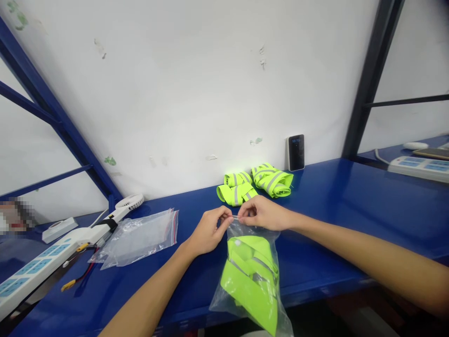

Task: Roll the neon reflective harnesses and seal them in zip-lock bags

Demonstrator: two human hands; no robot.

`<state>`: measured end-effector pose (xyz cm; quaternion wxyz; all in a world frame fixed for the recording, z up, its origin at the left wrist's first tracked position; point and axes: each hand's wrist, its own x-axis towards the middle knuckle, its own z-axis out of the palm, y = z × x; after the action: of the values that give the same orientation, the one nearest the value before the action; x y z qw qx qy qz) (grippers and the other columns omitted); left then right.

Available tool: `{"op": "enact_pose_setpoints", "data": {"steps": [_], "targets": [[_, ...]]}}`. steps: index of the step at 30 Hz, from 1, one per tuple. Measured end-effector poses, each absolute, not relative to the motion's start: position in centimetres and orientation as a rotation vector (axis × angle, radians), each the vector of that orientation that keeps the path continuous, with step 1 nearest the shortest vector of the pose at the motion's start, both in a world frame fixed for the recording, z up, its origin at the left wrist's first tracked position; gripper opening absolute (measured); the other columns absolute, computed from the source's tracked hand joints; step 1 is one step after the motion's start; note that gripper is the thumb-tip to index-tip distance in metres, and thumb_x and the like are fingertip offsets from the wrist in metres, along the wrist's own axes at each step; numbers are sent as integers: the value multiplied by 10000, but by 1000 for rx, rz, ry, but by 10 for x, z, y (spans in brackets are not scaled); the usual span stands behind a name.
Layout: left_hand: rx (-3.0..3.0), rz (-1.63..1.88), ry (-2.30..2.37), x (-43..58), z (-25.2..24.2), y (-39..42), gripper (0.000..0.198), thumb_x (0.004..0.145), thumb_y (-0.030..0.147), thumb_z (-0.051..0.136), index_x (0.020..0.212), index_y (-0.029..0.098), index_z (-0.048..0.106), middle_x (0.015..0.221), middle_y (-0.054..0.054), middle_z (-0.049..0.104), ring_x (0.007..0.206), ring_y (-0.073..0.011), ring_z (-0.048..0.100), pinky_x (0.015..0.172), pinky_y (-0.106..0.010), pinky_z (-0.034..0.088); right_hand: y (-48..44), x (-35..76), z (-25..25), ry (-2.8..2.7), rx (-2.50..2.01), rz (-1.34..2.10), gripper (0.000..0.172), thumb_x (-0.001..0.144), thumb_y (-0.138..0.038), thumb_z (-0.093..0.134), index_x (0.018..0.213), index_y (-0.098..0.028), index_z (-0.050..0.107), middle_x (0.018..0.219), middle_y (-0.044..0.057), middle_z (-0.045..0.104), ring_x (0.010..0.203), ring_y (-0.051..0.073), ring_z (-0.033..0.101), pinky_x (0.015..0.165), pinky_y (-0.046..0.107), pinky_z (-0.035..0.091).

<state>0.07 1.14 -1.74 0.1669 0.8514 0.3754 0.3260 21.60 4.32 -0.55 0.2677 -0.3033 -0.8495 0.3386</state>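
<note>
A clear zip bag hangs partly over the front edge of the blue table, with a folded neon-yellow reflective strap inside it. My left hand pinches the bag's top edge at its left end. Close beside it, my right hand pinches the same edge with thumb and fingers. Beyond my hands, rolled neon-yellow straps with grey stripes lie against the wall, and another such roll sits just right of them.
Flat clear bags with red zip lines lie at the left. Near them are a white power strip, a small white fan and a cable with yellow connectors. A black-faced clock leans at the wall. Metal posts flank the blue table.
</note>
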Motion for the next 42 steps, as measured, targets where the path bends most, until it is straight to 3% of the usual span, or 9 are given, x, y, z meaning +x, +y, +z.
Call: {"op": "enact_pose_setpoints", "data": {"steps": [11, 24, 29, 35, 42], "targets": [[2441, 852, 1068, 6, -19, 11, 207, 928, 321, 466, 895, 169, 603, 759, -17, 597, 693, -141, 521, 672, -243, 383, 43, 217, -10, -2314, -786, 923, 206, 812, -309, 630, 811, -121, 714, 603, -16, 557, 532, 89, 431, 489, 202, 321], [2523, 940, 1045, 5, -18, 8, 145, 920, 250, 475, 852, 170, 576, 777, -13, 598, 710, -133, 535, 694, -250, 406, 38, 210, -10, -2332, -587, 625, 114, 842, -207, 587, 841, -130, 670, 749, 28, 626, 658, 131, 538, 623, 230, 414], [2597, 933, 1053, 2, -19, 10, 114, 910, 239, 489, 855, 176, 567, 787, -15, 588, 725, -136, 535, 694, -256, 407, 39, 211, -11, -2323, -657, 699, 122, 830, -225, 602, 826, -126, 672, 675, 8, 602, 601, 120, 516, 572, 222, 391], [2640, 1019, 1032, -4, -17, 13, 54, 831, 150, 520, 785, 171, 540, 797, -24, 604, 744, -144, 542, 726, -270, 416, 41, 211, -12, -2274, -767, 1042, 137, 818, -230, 577, 791, -118, 653, 597, -24, 534, 541, 96, 451, 511, 206, 332], [2533, 943, 1120, -8, -17, 14, 122, 838, 200, 542, 748, 154, 610, 663, 10, 604, 614, -108, 530, 633, -229, 401, 36, 211, -8, -2306, -757, 1099, 142, 811, -235, 552, 796, -117, 630, 617, -25, 512, 557, 94, 419, 524, 213, 322]]}}
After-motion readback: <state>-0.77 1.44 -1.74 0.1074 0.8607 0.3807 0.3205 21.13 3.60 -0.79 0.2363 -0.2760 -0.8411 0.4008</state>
